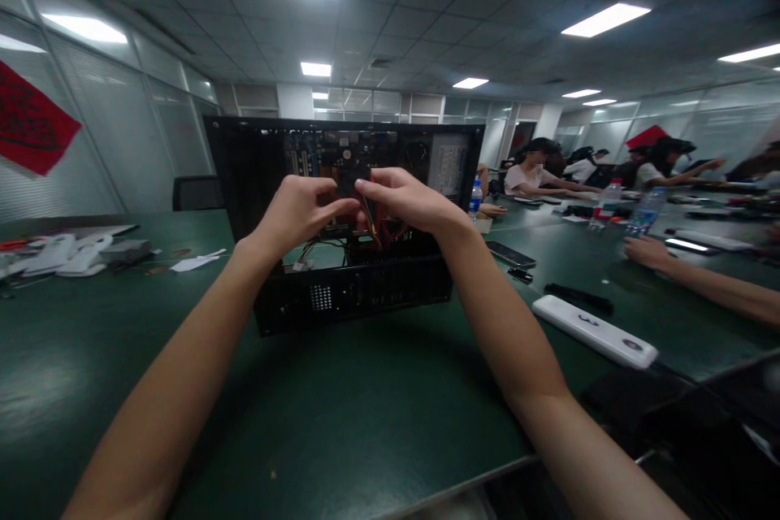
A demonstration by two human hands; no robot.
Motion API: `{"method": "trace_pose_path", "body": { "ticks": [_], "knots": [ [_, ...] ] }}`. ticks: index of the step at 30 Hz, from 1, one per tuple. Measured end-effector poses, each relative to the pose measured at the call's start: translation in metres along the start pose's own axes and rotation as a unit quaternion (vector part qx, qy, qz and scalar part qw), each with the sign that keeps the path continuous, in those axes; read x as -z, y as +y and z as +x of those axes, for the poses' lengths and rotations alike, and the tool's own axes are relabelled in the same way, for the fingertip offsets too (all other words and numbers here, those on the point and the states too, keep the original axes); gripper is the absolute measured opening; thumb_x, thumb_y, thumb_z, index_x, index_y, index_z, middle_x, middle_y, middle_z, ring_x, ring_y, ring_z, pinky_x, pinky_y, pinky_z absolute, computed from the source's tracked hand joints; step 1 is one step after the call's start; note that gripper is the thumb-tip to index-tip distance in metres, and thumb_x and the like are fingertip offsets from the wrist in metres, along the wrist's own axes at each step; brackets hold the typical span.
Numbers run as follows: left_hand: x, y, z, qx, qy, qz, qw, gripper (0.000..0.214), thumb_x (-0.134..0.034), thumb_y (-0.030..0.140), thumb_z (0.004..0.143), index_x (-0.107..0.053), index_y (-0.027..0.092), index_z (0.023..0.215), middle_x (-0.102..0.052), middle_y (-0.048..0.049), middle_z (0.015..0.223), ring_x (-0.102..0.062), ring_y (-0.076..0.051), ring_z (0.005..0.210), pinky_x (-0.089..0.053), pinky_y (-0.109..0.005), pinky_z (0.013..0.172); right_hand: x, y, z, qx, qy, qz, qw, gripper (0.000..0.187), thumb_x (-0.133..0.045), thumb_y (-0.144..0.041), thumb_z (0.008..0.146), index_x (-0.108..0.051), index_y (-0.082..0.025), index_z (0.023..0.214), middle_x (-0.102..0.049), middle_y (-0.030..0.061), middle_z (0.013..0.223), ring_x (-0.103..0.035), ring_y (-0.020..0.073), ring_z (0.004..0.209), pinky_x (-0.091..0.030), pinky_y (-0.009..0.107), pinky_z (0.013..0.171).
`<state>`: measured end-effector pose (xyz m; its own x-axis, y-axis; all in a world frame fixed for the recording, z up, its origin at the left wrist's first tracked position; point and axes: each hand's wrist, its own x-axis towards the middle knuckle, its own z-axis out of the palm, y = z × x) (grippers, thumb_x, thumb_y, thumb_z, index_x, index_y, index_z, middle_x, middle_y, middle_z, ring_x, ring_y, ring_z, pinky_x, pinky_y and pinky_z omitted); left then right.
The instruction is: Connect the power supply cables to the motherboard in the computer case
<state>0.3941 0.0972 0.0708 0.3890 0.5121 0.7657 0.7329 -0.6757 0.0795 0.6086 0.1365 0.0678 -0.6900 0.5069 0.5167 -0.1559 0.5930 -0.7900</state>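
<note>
An open black computer case point(286, 171) stands on its side on the dark green table point(341, 414), its inside facing me with a circuit board and coloured wires. Both my hands reach into it. My left hand point(303, 211) is curled closed with fingers pinched toward the right hand. My right hand point(405, 199) is closed too, thumb and fingers pinched on a small dark part among the red and yellow wires point(374, 229). What exactly each pinch holds is too dark and small to name.
A white rectangular device point(594, 331) and a black pen-like object point(578, 297) lie to the right. A phone point(510, 253) lies beyond. White parts and paper point(73, 253) sit far left. Another person's arm point(700, 280) rests on the right; several people sit further back.
</note>
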Motion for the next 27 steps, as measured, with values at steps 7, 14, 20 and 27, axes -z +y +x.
{"method": "trace_pose_path", "body": {
  "ticks": [7, 14, 20, 27],
  "knots": [
    [-0.034, -0.034, -0.003, 0.003, -0.170, 0.015, 0.985, 0.028, -0.058, 0.018, 0.094, -0.076, 0.016, 0.115, -0.079, -0.0108, 0.112, -0.072, -0.023, 0.099, -0.054, -0.031, 0.086, 0.017, -0.013, -0.006, 0.064, 0.066, 0.027, 0.995, 0.046, -0.075, -0.062, 0.090, -0.055, -0.021, 0.092, -0.054, -0.0055, 0.067, -0.057, 0.0092, 0.059, -0.048, 0.020, 0.054],
    [-0.081, -0.066, -0.014, 0.077, -0.337, 0.111, 0.932, 0.066, -0.058, 0.006, 0.085, -0.058, 0.021, 0.150, -0.058, -0.0142, 0.155, -0.057, -0.031, 0.141, -0.049, -0.039, 0.112, 0.018, -0.034, -0.022, 0.099, 0.080, 0.005, 0.992, 0.041, -0.073, -0.059, 0.093, -0.057, -0.022, 0.093, -0.050, -0.0056, 0.066, -0.053, 0.0091, 0.056, -0.045, 0.021, 0.052],
    [-0.074, -0.052, -0.015, 0.074, -0.364, 0.151, 0.916, 0.043, -0.065, 0.022, 0.091, -0.071, 0.020, 0.133, -0.068, -0.0145, 0.140, -0.065, -0.032, 0.128, -0.053, -0.037, 0.102, 0.025, -0.048, -0.033, 0.121, 0.124, -0.009, 0.985, 0.038, -0.073, -0.055, 0.095, -0.056, -0.022, 0.089, -0.047, -0.0062, 0.066, -0.054, 0.0076, 0.057, -0.045, 0.020, 0.053],
    [-0.066, -0.051, -0.010, 0.060, -0.398, 0.122, 0.907, 0.033, -0.061, 0.027, 0.092, -0.073, 0.016, 0.121, -0.072, -0.0148, 0.127, -0.068, -0.027, 0.112, -0.051, -0.031, 0.091, 0.045, -0.052, -0.042, 0.159, 0.151, -0.033, 0.975, 0.028, -0.070, -0.046, 0.098, -0.060, -0.023, 0.088, -0.053, -0.0062, 0.069, -0.058, 0.0072, 0.060, -0.047, 0.021, 0.055]
  ]
}}
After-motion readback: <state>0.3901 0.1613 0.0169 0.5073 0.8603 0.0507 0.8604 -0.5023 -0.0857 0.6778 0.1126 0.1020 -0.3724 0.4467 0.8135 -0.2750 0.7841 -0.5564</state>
